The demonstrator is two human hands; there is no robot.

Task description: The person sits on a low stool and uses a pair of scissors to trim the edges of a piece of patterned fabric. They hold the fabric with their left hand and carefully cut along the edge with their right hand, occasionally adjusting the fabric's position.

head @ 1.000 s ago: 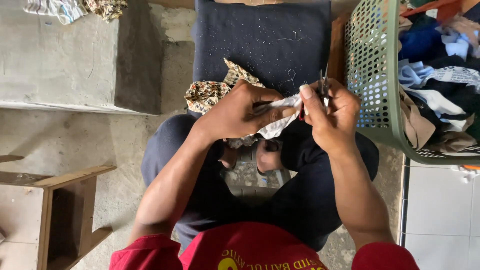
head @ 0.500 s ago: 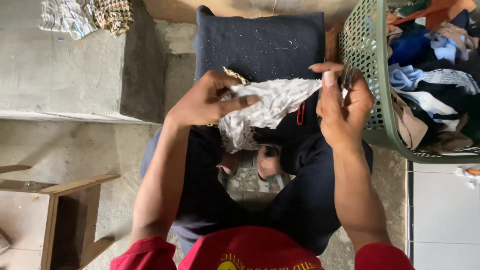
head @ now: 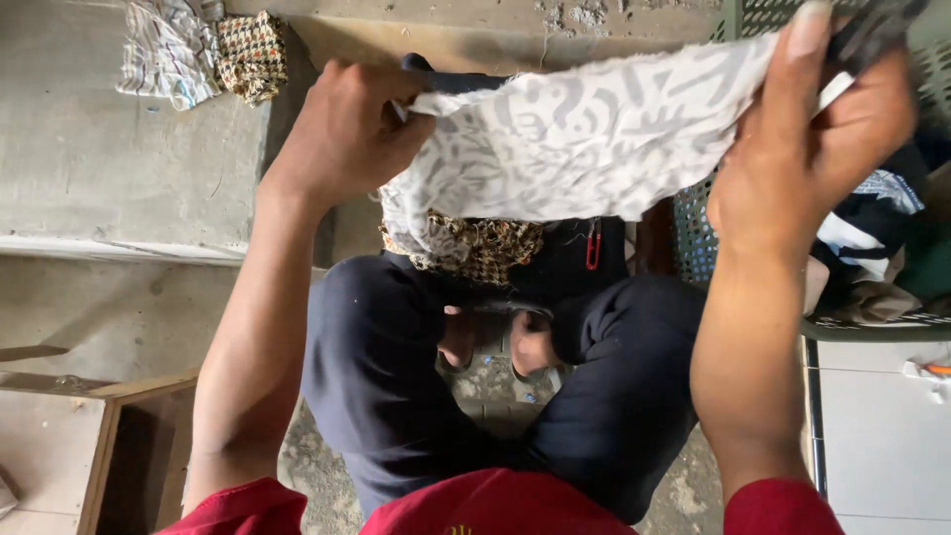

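A white cloth with a grey pattern [head: 584, 144] is stretched out in front of me between both hands. My left hand [head: 347, 129] grips its left end. My right hand [head: 807, 139] pinches its right end, with a dark object, maybe scissor handles [head: 872, 35], held in the same hand. Below the cloth a brown checkered fabric piece [head: 475, 248] lies on my lap, and a small red clip [head: 592, 246] shows beside it. I sit with legs crossed in dark trousers.
A green plastic basket [head: 852, 322] with clothes stands at my right. Folded fabric scraps [head: 208, 54] lie on a concrete ledge at the upper left. A wooden frame [head: 109, 436] is at the lower left. White tiles are at the lower right.
Both hands have lifted and pulled apart, stretching the patterned cloth wide and closer to the camera. The checkered piece has dropped onto my lap.
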